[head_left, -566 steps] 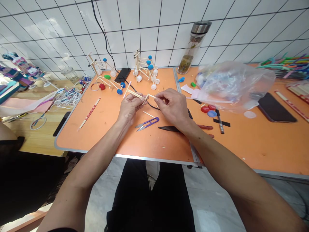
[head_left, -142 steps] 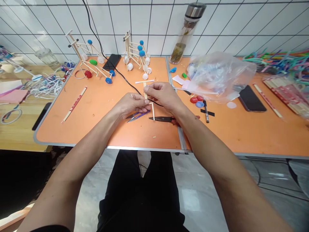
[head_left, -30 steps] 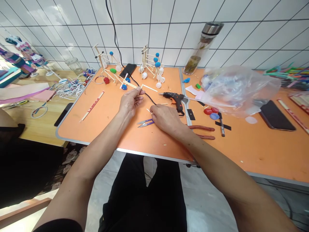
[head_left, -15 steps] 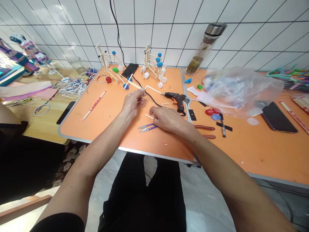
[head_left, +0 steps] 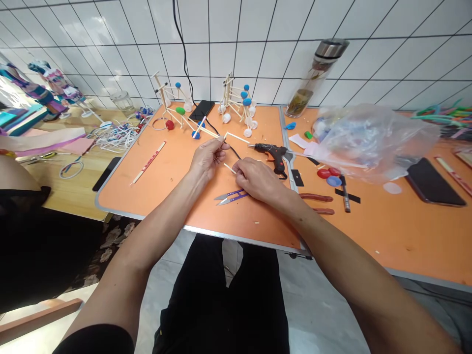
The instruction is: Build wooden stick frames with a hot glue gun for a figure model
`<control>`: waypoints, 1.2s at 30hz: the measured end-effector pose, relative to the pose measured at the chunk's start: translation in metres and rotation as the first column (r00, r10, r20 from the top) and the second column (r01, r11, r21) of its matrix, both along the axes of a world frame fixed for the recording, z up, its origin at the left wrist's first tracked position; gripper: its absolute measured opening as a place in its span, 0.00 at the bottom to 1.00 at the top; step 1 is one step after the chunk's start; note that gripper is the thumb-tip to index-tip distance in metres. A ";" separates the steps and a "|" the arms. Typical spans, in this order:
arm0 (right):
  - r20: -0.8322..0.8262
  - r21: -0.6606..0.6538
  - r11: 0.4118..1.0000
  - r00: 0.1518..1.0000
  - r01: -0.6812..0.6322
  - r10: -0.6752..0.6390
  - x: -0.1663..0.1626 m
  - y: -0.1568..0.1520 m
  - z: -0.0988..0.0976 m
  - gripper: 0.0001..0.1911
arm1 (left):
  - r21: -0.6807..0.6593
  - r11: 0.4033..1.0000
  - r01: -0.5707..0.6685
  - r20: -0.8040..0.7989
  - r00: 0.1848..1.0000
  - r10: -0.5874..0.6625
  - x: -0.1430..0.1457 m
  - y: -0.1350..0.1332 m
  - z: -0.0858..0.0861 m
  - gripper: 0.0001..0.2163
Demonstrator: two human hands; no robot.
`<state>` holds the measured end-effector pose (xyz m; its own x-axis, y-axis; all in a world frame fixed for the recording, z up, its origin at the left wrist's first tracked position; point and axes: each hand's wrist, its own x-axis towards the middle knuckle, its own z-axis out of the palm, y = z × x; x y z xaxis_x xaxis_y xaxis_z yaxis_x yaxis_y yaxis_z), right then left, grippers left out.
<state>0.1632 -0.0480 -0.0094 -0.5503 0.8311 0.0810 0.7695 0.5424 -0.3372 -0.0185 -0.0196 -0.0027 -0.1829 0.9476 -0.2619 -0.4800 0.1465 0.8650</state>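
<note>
My left hand (head_left: pixel 208 160) is closed in a pinch on a frame of thin wooden sticks (head_left: pixel 239 138). The frame has a bent corner near the fingertips, and one bar points toward the glue gun (head_left: pixel 271 151). Slightly lower and to the right, my right hand (head_left: pixel 258 179) is closed around a short wooden stick (head_left: pixel 229 168), whose pale end pokes out to the left. Purple-handled thread snips (head_left: pixel 231 196) lie on the orange table (head_left: pixel 155 204) under the right hand, their handles partly covered by it. Behind the left hand are blue balls (head_left: pixel 195 134) and more sticks.
Two stick-and-ball models (head_left: pixel 236 101) stand at the back by a phone (head_left: pixel 201 111). A red-wrapped stick (head_left: pixel 149 162) lies left. To the right are pliers (head_left: pixel 317 197), a marker (head_left: pixel 345 194), a plastic bag (head_left: pixel 379 140) and a tall bottle (head_left: pixel 313 78). A person sits at the far left.
My right hand has moved up a little with the short stick, away from the snips and closer to my left hand. The whole view has shifted slightly.
</note>
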 end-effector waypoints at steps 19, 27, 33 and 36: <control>-0.317 0.188 0.948 0.929 0.257 -0.189 0.052 0.033 0.016 0.10 | -0.142 0.978 0.155 -0.043 0.986 -0.162 -0.008 -0.004 -0.013 0.06; -0.223 0.189 0.942 0.946 0.277 -0.234 0.052 0.041 0.010 0.15 | -0.324 0.935 0.144 -0.163 0.965 -0.205 -0.032 -0.023 -0.003 0.09; -0.205 0.163 0.950 0.951 0.268 -0.233 0.049 0.036 0.013 0.16 | -0.364 0.922 0.131 -0.214 0.952 -0.220 -0.034 -0.028 0.001 0.11; -0.199 0.195 0.949 0.957 0.249 -0.210 0.049 0.037 0.012 0.17 | -0.408 0.905 0.118 -0.253 0.938 -0.236 -0.027 -0.028 0.008 0.13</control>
<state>0.2123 -0.0110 0.0022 -0.3080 0.8848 0.3495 0.8218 0.4326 -0.3708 -0.0459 -0.0472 0.0054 -0.1449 0.8086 -0.5703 -0.1515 0.5514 0.8204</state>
